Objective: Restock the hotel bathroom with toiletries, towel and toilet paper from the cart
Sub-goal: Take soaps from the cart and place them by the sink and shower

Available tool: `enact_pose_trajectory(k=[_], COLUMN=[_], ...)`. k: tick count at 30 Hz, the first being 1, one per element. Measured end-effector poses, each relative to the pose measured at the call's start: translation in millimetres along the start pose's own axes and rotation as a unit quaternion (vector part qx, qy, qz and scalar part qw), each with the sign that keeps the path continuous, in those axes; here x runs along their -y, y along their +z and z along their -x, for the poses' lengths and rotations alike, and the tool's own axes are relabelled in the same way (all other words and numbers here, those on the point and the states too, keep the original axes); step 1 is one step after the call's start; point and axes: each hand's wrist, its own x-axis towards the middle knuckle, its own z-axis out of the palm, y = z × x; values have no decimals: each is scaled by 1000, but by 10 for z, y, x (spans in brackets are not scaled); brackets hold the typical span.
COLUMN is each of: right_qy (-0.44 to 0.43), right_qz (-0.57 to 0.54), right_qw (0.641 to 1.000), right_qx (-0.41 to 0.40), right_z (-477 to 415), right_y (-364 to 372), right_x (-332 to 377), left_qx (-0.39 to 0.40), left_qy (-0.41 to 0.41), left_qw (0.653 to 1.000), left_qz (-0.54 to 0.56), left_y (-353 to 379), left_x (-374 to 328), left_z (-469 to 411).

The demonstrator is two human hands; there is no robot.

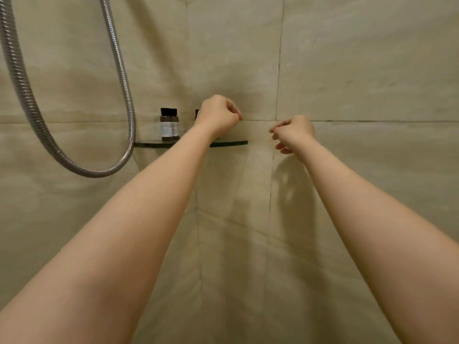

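A dark glass corner shelf (231, 143) is fixed in the corner of the tiled shower. Two small dark bottles (169, 125) with black caps and pale labels stand close together at its left end. The edge of a third dark bottle (196, 114) peeks out behind my left hand (218, 115). That hand hovers over the middle of the shelf with its fingers curled in, and nothing shows in its grip. My right hand (293, 134) hangs just right of the shelf near the wall, fingers loosely curled and holding nothing.
A ribbed metal shower hose (37, 115) loops down the left wall and back up beside the shelf's left end. Beige stone tiles (360, 70) cover both walls, which meet in a corner behind the shelf.
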Motion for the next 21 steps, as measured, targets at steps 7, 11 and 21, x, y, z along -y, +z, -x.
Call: enact_pose_trajectory(k=[7,11,21], right_qy=[83,132,273], right_qz=[19,29,63], right_qw=[996,991,944], right_qx=[0,-26,-176], right_z=[545,914,1726], right_y=[-756,-1112,-1690], right_x=[-595,-946,-1897], left_qx=[89,150,341], left_qy=[1,8,130], left_qw=[994,981,910], left_qz=[62,119,198], left_y=[793,1292,2422], left_x=[-598,-827,-1347], left_z=[506,839,1739])
